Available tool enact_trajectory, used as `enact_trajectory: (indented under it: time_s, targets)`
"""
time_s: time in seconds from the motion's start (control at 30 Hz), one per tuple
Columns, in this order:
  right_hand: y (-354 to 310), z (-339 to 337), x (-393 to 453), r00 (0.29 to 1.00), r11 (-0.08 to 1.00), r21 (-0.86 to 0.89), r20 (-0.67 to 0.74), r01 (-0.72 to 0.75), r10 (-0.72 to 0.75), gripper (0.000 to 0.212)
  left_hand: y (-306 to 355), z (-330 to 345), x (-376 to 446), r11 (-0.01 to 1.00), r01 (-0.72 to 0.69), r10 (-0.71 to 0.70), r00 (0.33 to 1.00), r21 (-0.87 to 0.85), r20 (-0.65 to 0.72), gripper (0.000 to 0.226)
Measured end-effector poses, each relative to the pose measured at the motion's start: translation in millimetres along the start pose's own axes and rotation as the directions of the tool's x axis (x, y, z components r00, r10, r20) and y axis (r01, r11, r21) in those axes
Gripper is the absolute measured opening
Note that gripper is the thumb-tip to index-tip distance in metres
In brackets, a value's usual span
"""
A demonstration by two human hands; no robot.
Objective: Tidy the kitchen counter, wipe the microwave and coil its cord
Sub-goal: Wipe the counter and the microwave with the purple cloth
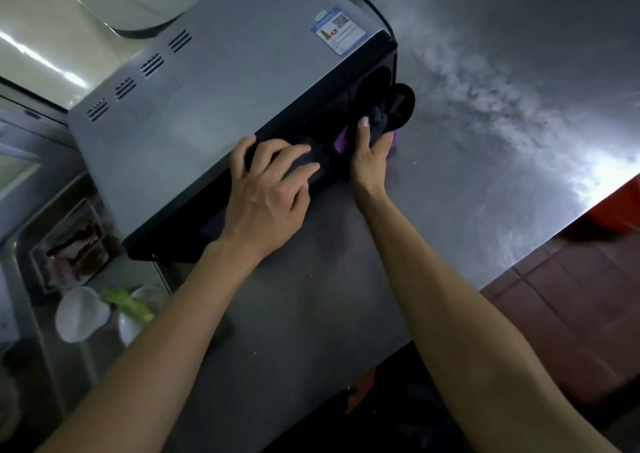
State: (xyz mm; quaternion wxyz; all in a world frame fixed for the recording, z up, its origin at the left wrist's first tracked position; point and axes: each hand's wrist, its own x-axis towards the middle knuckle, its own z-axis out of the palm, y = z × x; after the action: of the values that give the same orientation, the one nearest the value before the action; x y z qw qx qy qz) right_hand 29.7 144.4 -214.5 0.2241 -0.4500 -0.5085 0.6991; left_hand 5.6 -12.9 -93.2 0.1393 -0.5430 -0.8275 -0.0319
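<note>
Right hand (pixel 372 151) grips purple cloth (pixel 341 141) against microwave (pixel 214 82) front on counter (pixel 485 123); left hand (pixel 266 189) braces top edge, fingers spread. Risk: hard wiping shoves unit back onto its cord (pixel 372 6)

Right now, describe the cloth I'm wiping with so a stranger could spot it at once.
Find the grey metal microwave on the steel counter and follow its black front edge toward its right end. There the right hand grips a bunched purple and dark cloth against the front. It is the only purple thing there.
</note>
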Motion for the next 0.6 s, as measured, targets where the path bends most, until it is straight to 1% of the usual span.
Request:
enact_trajectory:
  time_s: [0.17,0.27,0.33,0.43,0.5,0.53,0.6]
  targets:
    - [6.4,7.2,-6.4,1.000,1.000,-0.005,-0.023,0.001,-0.001,0.089,1.0,4.6,-27.6,0.999,0.040,-0.039,0.996,-0.005,0.082,0.031]
    - [12.1,14.5,-21.1,1.000,1.000,-0.009,-0.015,0.023,-0.023,0.079,-3.9,2.9,-45.3,0.998,0.052,-0.049,0.996,-0.026,0.078,0.030]
    - [17.8,20.2,-33.2,0.997,0.997,-0.019,-0.003,0.075,-0.075,0.073,-7.5,4.1,-59.2,0.997,0.059,-0.055,0.996,-0.054,0.068,0.030]
    - [32.3,28.0,-52.9,0.996,0.994,-0.069,0.041,0.087,-0.085,0.073,-10.8,13.5,-87.8,0.990,0.087,-0.079,0.994,-0.111,0.074,0.030]
    - [41.4,31.5,-66.3,0.993,0.989,-0.100,0.063,0.106,-0.100,0.069,-13.7,23.6,-110.5,0.976,0.136,-0.123,0.989,-0.168,0.085,0.028]
    - [44.3,33.2,-72.8,0.989,0.985,-0.102,0.070,0.137,-0.130,0.060,-15.5,28.9,-122.1,0.966,0.167,-0.153,0.984,-0.196,0.089,0.027]
    - [50.4,37.2,-83.3,0.983,0.980,-0.094,0.066,0.176,-0.170,0.032,-19.3,38.4,-144.9,0.941,0.231,-0.215,0.972,-0.248,0.091,0.026]
